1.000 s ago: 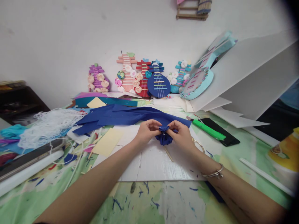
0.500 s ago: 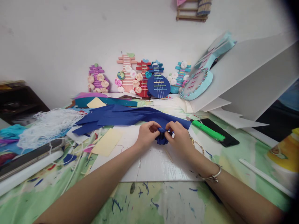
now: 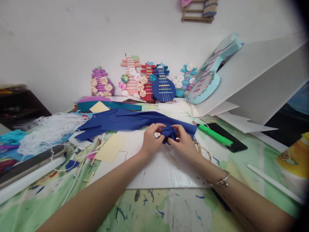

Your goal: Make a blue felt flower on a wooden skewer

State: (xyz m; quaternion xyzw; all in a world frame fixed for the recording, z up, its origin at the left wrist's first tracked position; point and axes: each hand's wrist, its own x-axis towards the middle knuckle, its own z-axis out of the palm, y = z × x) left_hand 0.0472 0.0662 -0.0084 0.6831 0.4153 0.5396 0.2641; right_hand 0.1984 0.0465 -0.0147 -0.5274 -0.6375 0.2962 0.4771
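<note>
Between my two hands is a dark blue paper flower [image 3: 168, 132], its petals ruffled. My left hand [image 3: 152, 139] grips its left side with thumb and fingertips. On the other side my right hand [image 3: 184, 141] holds it the same way, a bracelet on the wrist. Below the flower a thin wooden stick [image 3: 172, 157] slants over the white board [image 3: 145, 175]; whether it joins the flower I cannot tell. Scissors [image 3: 204, 151] lie partly hidden behind my right hand. Blue crepe paper [image 3: 120, 120] stretches across the table just beyond the hands.
A green utility knife [image 3: 215, 135] rests by a black phone [image 3: 238, 147] on the right. White string [image 3: 54, 129] is heaped at left, near a yellow card [image 3: 111, 148]. Decorated paper lutes [image 3: 164, 87] lean against the wall. A yellow-topped bottle [image 3: 295, 158] stands far right.
The flower has been raised slightly and tipped so more of its petals show. My fingers have spread from a tight pinch to a wider hold around it.
</note>
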